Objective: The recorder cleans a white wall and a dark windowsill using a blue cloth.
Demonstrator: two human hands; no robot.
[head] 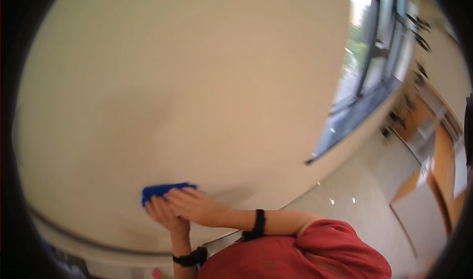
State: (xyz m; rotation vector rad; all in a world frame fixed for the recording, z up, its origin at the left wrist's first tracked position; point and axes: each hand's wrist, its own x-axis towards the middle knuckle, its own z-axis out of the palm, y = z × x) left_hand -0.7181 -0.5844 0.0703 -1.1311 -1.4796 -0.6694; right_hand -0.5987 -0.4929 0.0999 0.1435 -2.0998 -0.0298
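Note:
A folded blue cloth (pixel 159 191) is pressed against a smooth cream-coloured wall (pixel 221 75). My left hand (pixel 164 213) lies over the lower left part of the cloth, fingers pointing up. From the right, my right hand (pixel 201 207) reaches across, its fingers on the cloth and partly over the left hand. Both palms face the wall, so most of the cloth's lower side is hidden. A black band (pixel 259 221) circles my right forearm and another black band (pixel 191 257) my left wrist.
At upper right is a window (pixel 364 53) with a dark frame and a bluish sill (pixel 343 122). Shiny floor tiles (pixel 343 194) run below the wall. Wooden-topped desks (pixel 421 212) stand at far right. A dark curved edge (pixel 92 244) borders the wall at lower left.

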